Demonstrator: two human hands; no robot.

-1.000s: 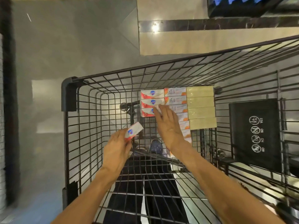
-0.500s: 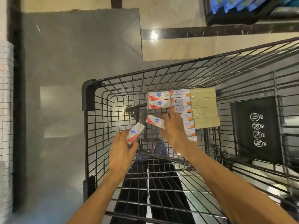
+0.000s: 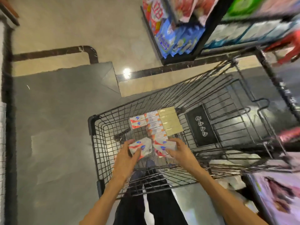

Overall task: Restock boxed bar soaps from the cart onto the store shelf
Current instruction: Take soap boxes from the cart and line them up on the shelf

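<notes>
Hands (image 3: 152, 153) around soap boxes (image 3: 152, 147) (long axes crosswise)

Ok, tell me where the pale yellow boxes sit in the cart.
In the head view, the pale yellow boxes are stacked inside the cart at its far end, right of the orange-and-white soap boxes and left of the black placard.

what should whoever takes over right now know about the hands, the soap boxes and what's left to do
Left hand grips white-and-red boxed bar soaps above the black wire shopping cart.
Right hand grips another bunch of the same boxes.
In the cart: two more white-and-red boxes, a row of white-and-orange soap boxes, a row of pale yellow soap boxes.
Done: both handfuls lifted out of the stacks.
Left: carry them to the store shelf, place them, then fetch the rest.
</notes>
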